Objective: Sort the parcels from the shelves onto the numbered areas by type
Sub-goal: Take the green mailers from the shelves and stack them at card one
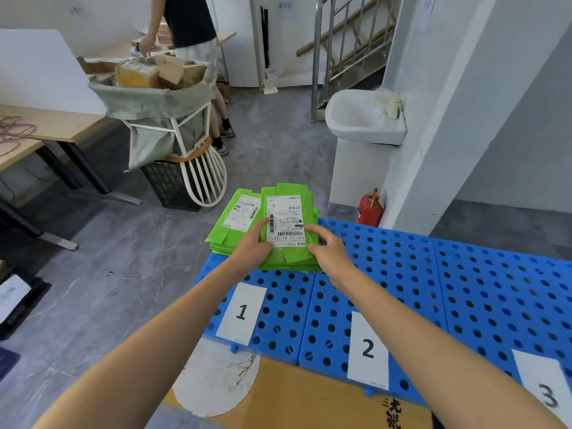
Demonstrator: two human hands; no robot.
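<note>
On the far end of the blue pallet, beyond card 1, a green parcel stack rests between two outstretched arms. The left hand grips its left edge and the right hand curls round its right edge. Any fingers underneath are hidden, and the label's small print is blurred.
</note>
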